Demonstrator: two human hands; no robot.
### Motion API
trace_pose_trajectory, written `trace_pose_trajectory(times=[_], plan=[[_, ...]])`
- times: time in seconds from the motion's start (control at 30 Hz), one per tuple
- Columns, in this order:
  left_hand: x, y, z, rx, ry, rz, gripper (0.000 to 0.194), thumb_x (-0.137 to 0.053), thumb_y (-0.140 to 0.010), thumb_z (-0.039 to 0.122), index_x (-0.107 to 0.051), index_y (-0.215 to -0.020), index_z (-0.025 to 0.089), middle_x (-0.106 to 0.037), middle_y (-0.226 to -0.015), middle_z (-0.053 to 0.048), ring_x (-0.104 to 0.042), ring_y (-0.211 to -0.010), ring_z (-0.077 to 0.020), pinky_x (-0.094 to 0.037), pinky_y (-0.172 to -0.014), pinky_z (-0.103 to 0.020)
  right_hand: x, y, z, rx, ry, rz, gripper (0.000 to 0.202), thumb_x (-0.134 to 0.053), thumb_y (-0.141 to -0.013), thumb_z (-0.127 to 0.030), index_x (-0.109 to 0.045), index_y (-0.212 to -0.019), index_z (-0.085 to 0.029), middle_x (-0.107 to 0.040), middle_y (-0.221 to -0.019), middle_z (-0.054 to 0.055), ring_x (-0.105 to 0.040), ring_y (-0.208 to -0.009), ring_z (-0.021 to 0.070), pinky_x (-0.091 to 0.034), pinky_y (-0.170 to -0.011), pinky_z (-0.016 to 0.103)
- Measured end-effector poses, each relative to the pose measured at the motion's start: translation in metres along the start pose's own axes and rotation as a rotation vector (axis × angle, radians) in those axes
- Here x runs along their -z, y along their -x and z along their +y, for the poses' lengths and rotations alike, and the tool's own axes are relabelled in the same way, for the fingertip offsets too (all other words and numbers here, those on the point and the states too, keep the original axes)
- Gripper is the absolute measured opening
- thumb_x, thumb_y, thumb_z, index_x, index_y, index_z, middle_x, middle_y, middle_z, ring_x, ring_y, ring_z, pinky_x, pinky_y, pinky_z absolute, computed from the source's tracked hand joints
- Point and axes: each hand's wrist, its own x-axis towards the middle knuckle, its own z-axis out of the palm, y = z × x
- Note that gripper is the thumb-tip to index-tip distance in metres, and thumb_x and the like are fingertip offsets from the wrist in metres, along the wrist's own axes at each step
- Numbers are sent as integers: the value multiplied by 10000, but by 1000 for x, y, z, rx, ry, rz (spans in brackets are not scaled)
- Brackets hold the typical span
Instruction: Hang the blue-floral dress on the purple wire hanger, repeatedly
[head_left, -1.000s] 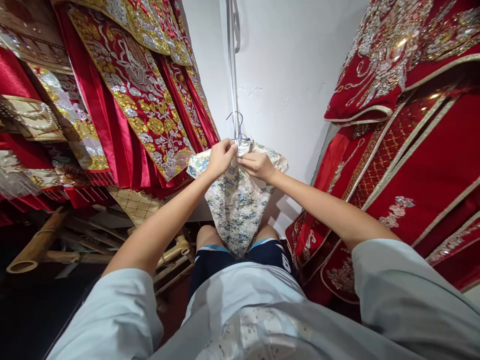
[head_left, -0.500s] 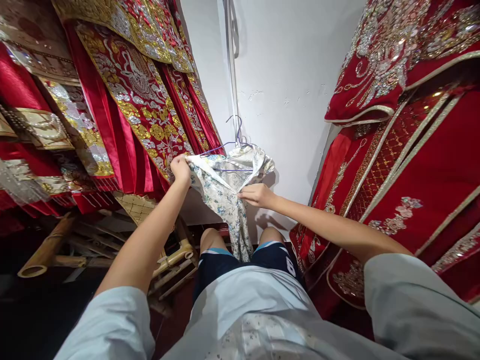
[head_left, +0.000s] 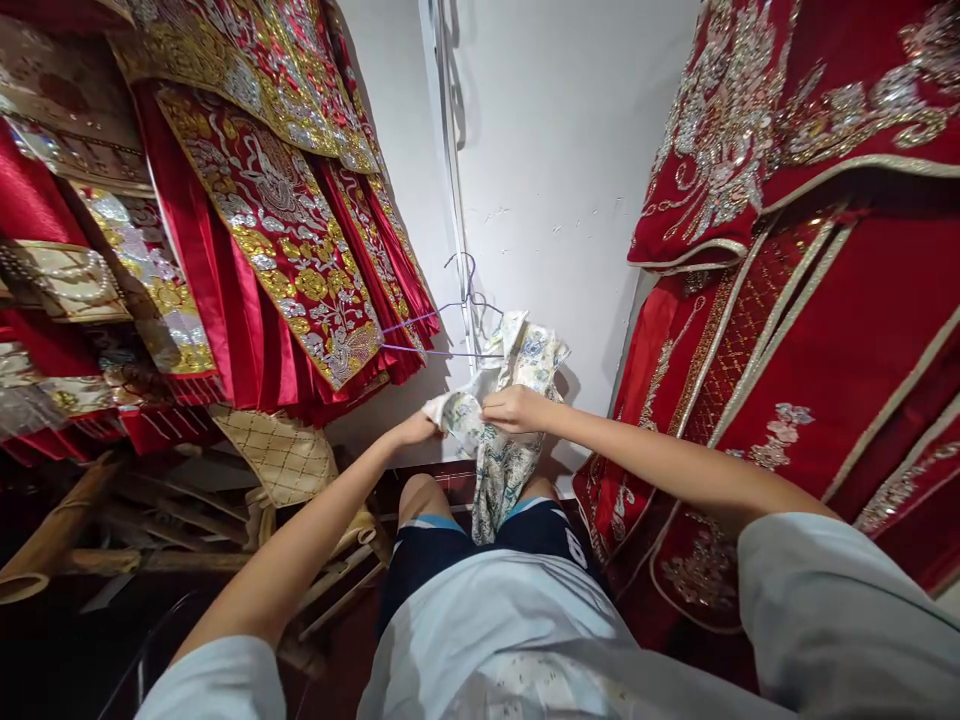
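Observation:
A white garment with a blue and green floral print [head_left: 510, 460] hangs in front of my knees, with one side on the right end of a thin purple wire hanger [head_left: 431, 352]. The hanger's left end is bare. My left hand [head_left: 416, 428] is closed on the garment's pulled-down left side, below the hanger. My right hand [head_left: 516, 409] grips the cloth near the middle, its fingers pinched on the fabric. Lower folds of the garment hang bunched between my knees.
Red gowns with gold and silver embroidery [head_left: 300, 250] hang on the left above a bamboo frame [head_left: 97, 560]. Another red beaded gown [head_left: 840, 330] is close on the right. A white wall [head_left: 555, 150] with a narrow metal upright [head_left: 448, 150] stands ahead.
The garment's left shoulder has come off the hanger, leaving that end bare. My left hand has moved down and right with the cloth, closer to my right hand.

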Motion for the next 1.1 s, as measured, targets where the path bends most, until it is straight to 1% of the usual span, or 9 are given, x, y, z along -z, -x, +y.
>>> trace_pose_trajectory(times=[0.13,0.27,0.4,0.5,0.57,0.7,0.8,0.97,1.1], plan=[[-16,4,23,-109,-123,-135,192,-702,-716,298,-601,-594,189,-604,-578,-3,-541,-614,-182,-459,-669,-305,-4,7,-2,-21,-102,-48,212,-502,-943,-200,-626,-771,-191,-631,-800,63,-536,-748,186,-340,-642,296],[-19,-6,58,-266,-147,-68,281,-513,-886,419,-569,-731,191,-588,-694,-9,-541,-697,-175,-437,-701,-283,-1,7,2,-152,-236,-19,175,-589,-888,-261,-638,-741,-178,-665,-827,89,-556,-808,215,-407,-755,332],[-23,-16,89,-362,-155,12,324,-470,-936,459,-506,-754,194,-516,-703,5,-492,-690,-156,-414,-689,-268,3,-6,5,-364,-444,46,368,-394,-977,-316,-628,-733,-172,-668,-722,70,-577,-702,200,-454,-706,325],[-38,-19,107,-424,-186,41,303,-480,-951,420,-536,-771,183,-568,-743,-8,-524,-748,-163,-421,-735,-272,2,-24,-3,-436,-612,71,552,-160,-1027,-350,-654,-841,-190,-671,-669,43,-612,-665,195,-484,-654,299],[-48,-22,116,-458,-198,42,282,-474,-959,387,-582,-811,173,-626,-801,-27,-561,-796,-176,-440,-780,-286,3,-35,-13,-508,-838,169,604,-119,-1017,-450,-659,-919,-197,-678,-677,50,-636,-691,216,-507,-662,315],[-50,-31,124,-476,-149,-64,343,-474,-974,432,-649,-1065,152,-686,-1029,-80,-619,-971,-210,-463,-924,-327,18,-48,-31,-744,-1601,517,567,-272,-919,-624,-650,-969,-204,-704,-730,73,-660,-720,257,-546,-684,362],[-42,-34,118,-286,-28,-188,593,-391,-989,595,-534,-1365,159,-683,-1129,-121,-640,-1049,-248,-472,-985,-393,36,-47,-38,-836,-1844,603,516,-300,-915,-583,-639,-949,-196,-700,-720,79,-673,-728,266,-562,-693,378],[-39,-24,96,21,217,-568,849,-132,-935,777,-528,-1436,217,-701,-1244,-131,-638,-1174,-315,-479,-1013,-450,63,-41,-34,-755,-1765,395,560,-421,-845,-724,-624,-826,-202,-683,-681,81,-686,-752,271,-573,-722,389],[-28,-11,79,0,-75,-648,900,-5,-941,732,-608,-1339,196,-706,-1238,-118,-665,-1124,-275,-524,-944,-388,78,-30,-16,-775,-1149,256,390,-580,-744,-590,-597,-752,-201,-683,-694,70,-685,-737,241,-566,-718,356]])
